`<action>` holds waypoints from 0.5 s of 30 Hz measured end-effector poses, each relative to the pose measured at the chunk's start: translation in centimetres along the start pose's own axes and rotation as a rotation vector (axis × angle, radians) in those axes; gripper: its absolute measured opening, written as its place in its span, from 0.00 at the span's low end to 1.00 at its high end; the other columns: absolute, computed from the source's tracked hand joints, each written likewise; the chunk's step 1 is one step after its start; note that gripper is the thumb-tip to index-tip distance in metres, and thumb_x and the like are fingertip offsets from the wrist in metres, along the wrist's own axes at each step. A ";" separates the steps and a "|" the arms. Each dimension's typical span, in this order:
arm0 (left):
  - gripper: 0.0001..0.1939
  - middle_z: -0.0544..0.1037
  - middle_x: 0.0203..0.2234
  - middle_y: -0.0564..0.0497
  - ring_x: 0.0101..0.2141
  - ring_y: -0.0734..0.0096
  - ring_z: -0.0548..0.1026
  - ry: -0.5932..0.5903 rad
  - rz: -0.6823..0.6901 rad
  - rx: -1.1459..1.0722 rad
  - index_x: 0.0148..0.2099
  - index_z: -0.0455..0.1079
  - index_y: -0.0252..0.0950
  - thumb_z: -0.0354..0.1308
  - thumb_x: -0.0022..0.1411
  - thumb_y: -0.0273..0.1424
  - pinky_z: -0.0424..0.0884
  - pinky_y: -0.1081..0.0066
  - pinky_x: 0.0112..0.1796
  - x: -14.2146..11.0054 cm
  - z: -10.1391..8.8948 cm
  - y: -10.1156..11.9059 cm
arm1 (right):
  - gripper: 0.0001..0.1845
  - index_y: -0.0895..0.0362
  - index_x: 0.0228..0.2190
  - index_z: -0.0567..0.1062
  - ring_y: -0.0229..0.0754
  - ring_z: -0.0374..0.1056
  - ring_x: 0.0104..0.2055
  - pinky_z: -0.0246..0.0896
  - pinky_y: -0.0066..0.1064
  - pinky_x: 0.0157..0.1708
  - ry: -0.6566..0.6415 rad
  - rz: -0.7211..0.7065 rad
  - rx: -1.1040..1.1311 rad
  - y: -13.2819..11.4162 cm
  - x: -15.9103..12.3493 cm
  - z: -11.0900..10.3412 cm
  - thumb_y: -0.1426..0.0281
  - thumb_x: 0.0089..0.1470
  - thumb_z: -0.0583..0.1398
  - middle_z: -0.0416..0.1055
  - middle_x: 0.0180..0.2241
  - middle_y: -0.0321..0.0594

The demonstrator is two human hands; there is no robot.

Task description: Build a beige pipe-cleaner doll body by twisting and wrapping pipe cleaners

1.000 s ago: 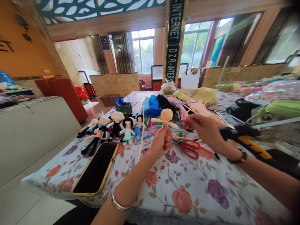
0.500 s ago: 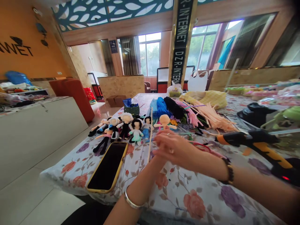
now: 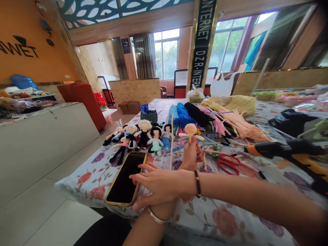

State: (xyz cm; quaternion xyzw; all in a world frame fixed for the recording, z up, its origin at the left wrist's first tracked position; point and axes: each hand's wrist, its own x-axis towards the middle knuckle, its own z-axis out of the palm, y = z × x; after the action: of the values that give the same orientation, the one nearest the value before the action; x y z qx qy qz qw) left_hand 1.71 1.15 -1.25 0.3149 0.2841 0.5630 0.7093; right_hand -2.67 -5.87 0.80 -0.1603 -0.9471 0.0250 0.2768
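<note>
My left hand [image 3: 191, 155], a silver bangle on its wrist, is closed around the lower part of a small pale doll [image 3: 191, 129] with a round head and outstretched arms. The doll stays upright above the fist; its lower body is hidden. My right hand [image 3: 159, 182] crosses over the left forearm, fingers spread and apart. Its fingertips reach the right edge of a phone [image 3: 121, 191] in a yellow case, which lies dark-screened on the flowered tablecloth [image 3: 84, 191]. A thin pale stick [image 3: 171, 147] shows just left of the doll.
Several finished dolls [image 3: 155, 141] sit behind the phone. Bundles of blue [image 3: 181, 115], black and peach fuzzy stems [image 3: 252, 128] lie farther back. Red-handled scissors [image 3: 229, 164] are right of my left hand, with a black and orange glue gun [image 3: 284, 150] beyond.
My right hand has moved away from the left hand, down and left across the left forearm to the phone. The left hand still has the doll upright. The view has shifted slightly.
</note>
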 end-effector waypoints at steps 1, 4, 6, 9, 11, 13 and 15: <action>0.26 0.46 0.10 0.64 0.10 0.86 0.43 -0.010 0.003 -0.007 0.23 0.51 0.37 0.55 0.52 0.53 0.39 0.80 0.13 0.0 0.1 -0.1 | 0.24 0.47 0.37 0.74 0.48 0.66 0.52 0.67 0.35 0.45 -0.072 -0.039 0.010 0.0 0.0 -0.3 0.45 0.43 0.60 0.76 0.38 0.37; 0.26 0.47 0.10 0.64 0.10 0.86 0.44 -0.037 0.032 -0.011 0.23 0.51 0.37 0.55 0.52 0.52 0.39 0.80 0.13 -0.3 0.3 -0.2 | 0.27 0.55 0.44 0.72 0.54 0.60 0.56 0.62 0.42 0.50 -0.258 -0.082 0.056 -0.6 0.3 -1.3 0.49 0.49 0.58 0.76 0.39 0.44; 0.25 0.47 0.10 0.64 0.10 0.86 0.44 -0.044 0.042 -0.001 0.22 0.51 0.37 0.55 0.54 0.51 0.39 0.80 0.13 -0.4 0.4 -0.1 | 0.31 0.61 0.48 0.69 0.54 0.57 0.58 0.59 0.43 0.52 -0.356 -0.106 0.114 -1.4 0.5 -2.0 0.50 0.53 0.55 0.75 0.41 0.46; 0.24 0.48 0.09 0.63 0.09 0.86 0.43 -0.020 0.011 0.000 0.23 0.51 0.37 0.53 0.56 0.50 0.39 0.80 0.13 -0.5 0.5 0.2 | 0.33 0.64 0.48 0.68 0.55 0.56 0.58 0.57 0.44 0.53 -0.478 -0.207 0.170 -2.5 0.7 -2.5 0.49 0.54 0.52 0.74 0.42 0.48; 0.24 0.47 0.09 0.64 0.09 0.86 0.43 0.015 -0.018 -0.009 0.23 0.51 0.37 0.52 0.58 0.49 0.39 0.80 0.13 -0.4 0.4 0.4 | 0.33 0.65 0.47 0.68 0.57 0.56 0.57 0.55 0.46 0.53 -0.521 -0.255 0.162 -3.0 0.7 -2.6 0.49 0.54 0.52 0.75 0.39 0.47; 0.23 0.47 0.09 0.63 0.10 0.86 0.43 0.053 -0.034 -0.012 0.23 0.51 0.37 0.50 0.59 0.48 0.39 0.80 0.13 -0.5 0.4 0.7 | 0.32 0.64 0.46 0.68 0.57 0.57 0.56 0.54 0.46 0.52 -0.548 -0.271 0.145 -3.2 0.8 -2.5 0.49 0.54 0.52 0.75 0.38 0.45; 0.22 0.47 0.09 0.63 0.10 0.86 0.43 0.077 -0.044 -0.009 0.23 0.51 0.37 0.49 0.61 0.46 0.39 0.81 0.13 -0.5 0.4 0.9 | 0.32 0.63 0.44 0.69 0.56 0.59 0.54 0.55 0.45 0.51 -0.544 -0.281 0.133 -3.3 0.9 -2.3 0.48 0.54 0.52 0.75 0.38 0.46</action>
State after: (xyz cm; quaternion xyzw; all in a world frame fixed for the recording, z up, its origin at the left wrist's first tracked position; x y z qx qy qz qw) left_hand 1.33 0.72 -0.28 0.2836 0.3153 0.5603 0.7115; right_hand -3.12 -8.79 3.61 0.0032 -0.9956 0.0903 0.0238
